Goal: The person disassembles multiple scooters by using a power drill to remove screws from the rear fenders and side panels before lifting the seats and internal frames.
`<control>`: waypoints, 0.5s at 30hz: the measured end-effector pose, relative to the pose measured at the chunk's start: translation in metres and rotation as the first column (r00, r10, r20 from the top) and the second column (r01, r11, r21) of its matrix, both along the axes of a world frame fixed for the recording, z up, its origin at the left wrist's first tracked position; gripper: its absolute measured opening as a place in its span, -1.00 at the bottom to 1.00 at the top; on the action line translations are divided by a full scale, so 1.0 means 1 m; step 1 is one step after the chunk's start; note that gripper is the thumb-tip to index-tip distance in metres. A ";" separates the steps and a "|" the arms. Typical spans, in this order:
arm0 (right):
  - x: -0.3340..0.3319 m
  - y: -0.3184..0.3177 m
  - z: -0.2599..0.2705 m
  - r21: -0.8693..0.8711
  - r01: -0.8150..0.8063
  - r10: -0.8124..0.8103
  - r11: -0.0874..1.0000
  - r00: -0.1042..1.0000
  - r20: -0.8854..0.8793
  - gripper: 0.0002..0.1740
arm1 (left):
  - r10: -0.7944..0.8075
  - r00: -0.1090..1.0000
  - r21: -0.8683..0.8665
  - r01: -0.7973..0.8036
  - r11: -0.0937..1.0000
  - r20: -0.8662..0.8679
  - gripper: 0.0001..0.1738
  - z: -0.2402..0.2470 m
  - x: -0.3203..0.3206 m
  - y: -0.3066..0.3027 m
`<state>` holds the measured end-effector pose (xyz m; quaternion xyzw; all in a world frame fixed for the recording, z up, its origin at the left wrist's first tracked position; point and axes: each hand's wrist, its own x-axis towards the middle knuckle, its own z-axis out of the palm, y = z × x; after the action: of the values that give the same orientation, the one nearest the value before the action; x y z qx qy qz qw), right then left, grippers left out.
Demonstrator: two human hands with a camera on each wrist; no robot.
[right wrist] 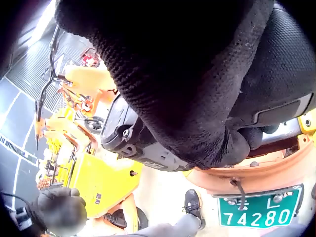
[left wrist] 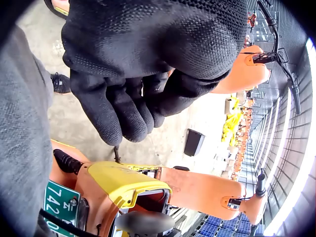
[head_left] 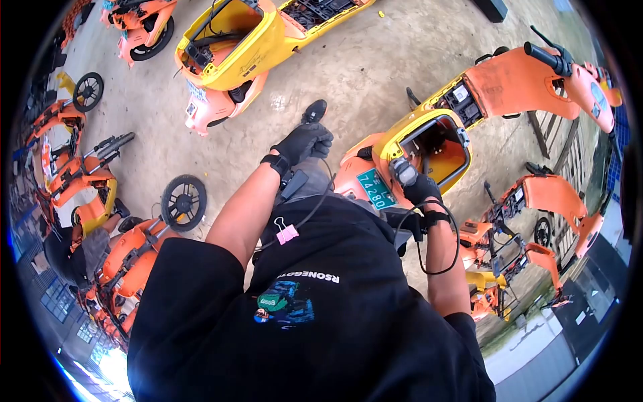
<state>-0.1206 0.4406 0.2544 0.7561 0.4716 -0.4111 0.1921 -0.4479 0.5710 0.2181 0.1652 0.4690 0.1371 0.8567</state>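
Observation:
My black-gloved right hand grips a grey and black cordless power tool. In the right wrist view the glove covers most of its handle, while part of the tool's grey-black body shows. Just beyond the tool lies the open yellow seat compartment of an orange electric scooter. Below that compartment sits its green licence plate. My left hand, gloved as well, is held before my body with fingers curled in and thumb against them; nothing shows in it.
Another orange and yellow scooter body stands ahead. More partly stripped scooters line the left side, where a person crouches. Others stand at right. A black box lies on the concrete floor.

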 end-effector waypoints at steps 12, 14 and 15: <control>0.013 -0.033 -0.036 0.172 0.108 -0.080 0.979 0.984 -0.161 -0.70 | -0.077 0.997 0.041 0.078 0.996 -0.006 -0.82 0.006 0.006 -0.001; 0.017 -0.037 -0.035 0.152 0.150 -0.115 0.977 0.970 -0.216 -0.71 | -0.095 0.995 0.040 0.095 0.995 -0.005 -0.81 0.004 0.008 0.000; 0.016 -0.037 -0.031 0.130 0.197 -0.158 0.972 0.952 -0.264 -0.71 | -0.092 0.996 0.040 0.092 0.995 -0.009 -0.81 0.004 0.008 0.000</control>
<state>-0.1042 0.4036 0.2235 0.7499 0.4525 -0.4814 0.0337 -0.4395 0.5711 0.2223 0.2043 0.4610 0.1063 0.8570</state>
